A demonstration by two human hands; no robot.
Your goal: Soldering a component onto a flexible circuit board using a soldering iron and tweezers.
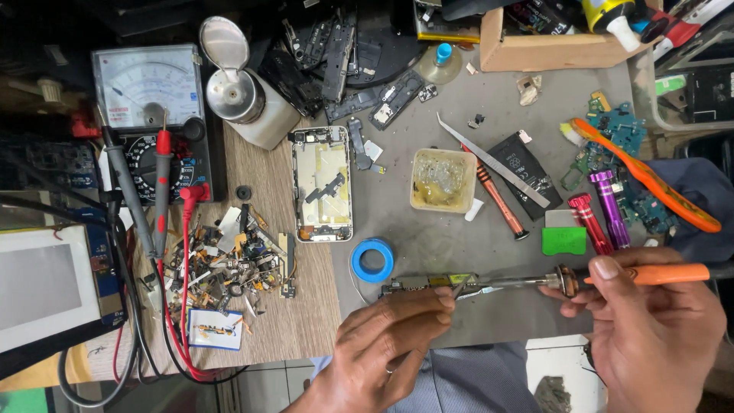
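Orange-handled soldering iron (612, 277) sits pinched in the right hand (650, 329), tip pointing left onto one small circuit board (428, 283) at the grey mat's (451, 237) near edge. Left hand (390, 336) closes fingertips on that board. Beside it: one blue tape roll (372, 260), two metallic screwdrivers (600, 218).

Bare grey desk (440, 245) is lying open just right of the blue tape roll (372, 260); the phone frame (323, 183) is blocking its upper left.
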